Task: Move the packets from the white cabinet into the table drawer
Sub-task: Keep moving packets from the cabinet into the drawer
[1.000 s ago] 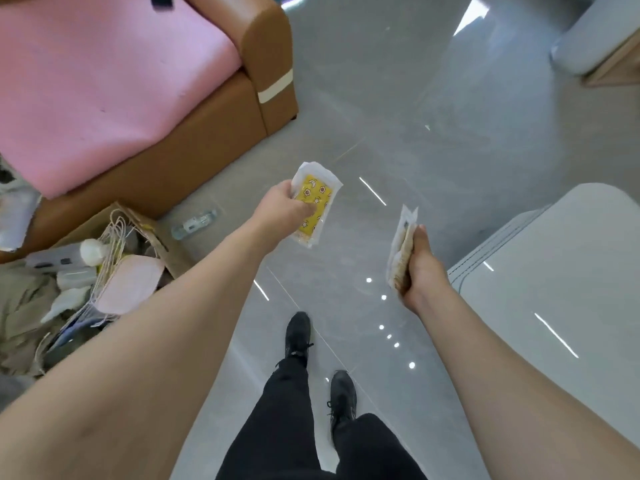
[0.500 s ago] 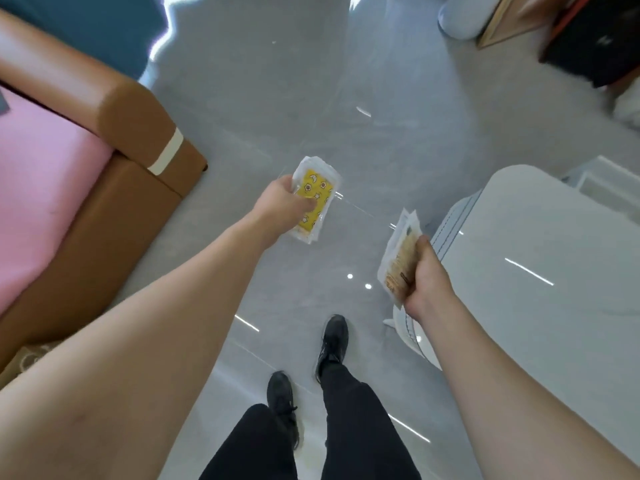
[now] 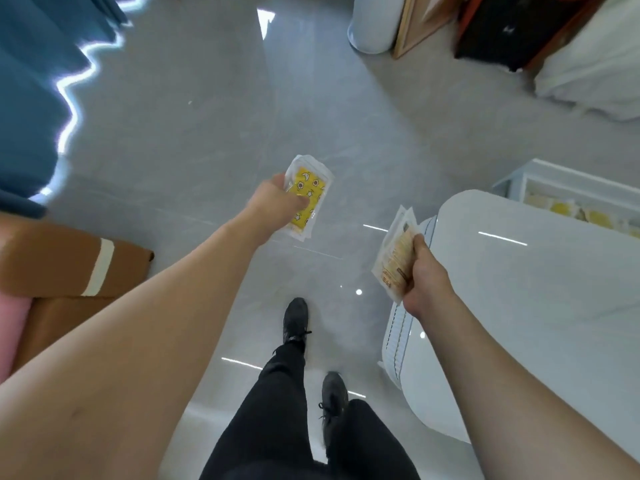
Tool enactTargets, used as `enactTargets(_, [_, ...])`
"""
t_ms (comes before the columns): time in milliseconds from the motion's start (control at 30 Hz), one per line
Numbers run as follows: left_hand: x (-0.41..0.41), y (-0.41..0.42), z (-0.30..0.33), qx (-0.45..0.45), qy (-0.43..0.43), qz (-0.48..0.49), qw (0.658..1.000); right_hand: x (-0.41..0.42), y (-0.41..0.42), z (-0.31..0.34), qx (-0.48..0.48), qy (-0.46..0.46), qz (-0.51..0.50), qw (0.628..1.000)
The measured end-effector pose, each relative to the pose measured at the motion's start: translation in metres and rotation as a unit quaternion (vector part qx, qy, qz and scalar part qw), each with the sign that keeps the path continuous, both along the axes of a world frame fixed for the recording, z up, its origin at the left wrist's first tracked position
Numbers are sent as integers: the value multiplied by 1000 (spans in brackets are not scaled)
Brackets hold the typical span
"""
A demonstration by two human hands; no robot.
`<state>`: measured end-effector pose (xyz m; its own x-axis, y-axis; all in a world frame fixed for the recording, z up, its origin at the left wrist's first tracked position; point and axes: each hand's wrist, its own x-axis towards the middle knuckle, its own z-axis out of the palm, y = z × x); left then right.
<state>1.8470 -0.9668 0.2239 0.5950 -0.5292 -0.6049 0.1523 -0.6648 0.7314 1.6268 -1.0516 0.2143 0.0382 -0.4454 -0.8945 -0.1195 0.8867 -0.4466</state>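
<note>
Presently, left hand (image 3: pixel 277 206) grips yellow packets (image 3: pixel 306 199) over the floor (image 3: pixel 207 133), right hand (image 3: pixel 424 282) grips tan packets (image 3: pixel 394 261) beside the table (image 3: pixel 519 289); open drawer (image 3: pixel 540 178) beyond holds packets.

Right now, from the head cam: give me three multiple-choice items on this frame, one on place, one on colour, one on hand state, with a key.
1. Where is the open drawer relative to the white table?
A. at its far right end
B. under the sofa
C. beside the feet

2. What colour is the print on the left-hand packet?
A. green
B. yellow
C. red

3. What is the right hand doing?
A. hanging open
B. pressing flat on the table
C. gripping a packet stack

Key: 1 A, the drawer juts out past the tabletop's far right; 2 B, yellow with stars and a moon shows beside the left hand; 3 C, fingers curl round the stack.
</note>
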Motion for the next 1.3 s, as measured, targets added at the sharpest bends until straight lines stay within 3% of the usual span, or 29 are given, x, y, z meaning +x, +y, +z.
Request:
enactTargets(300, [54,-150,13,-11,-8,-106,994,46,-106,17,-20,-22,-106,994])
enactTargets(700, [41,-385,17,-14,-31,-203,979,28,-293,6,-17,-41,-203,978])
enactTargets(1000, [42,-534,15,-17,-33,-300,953,27,-407,-6,-15,-77,-317,945])
enactTargets(1300, [25,-714,-4,-26,-26,-424,905,27,-525,-13,-24,-92,-444,891])
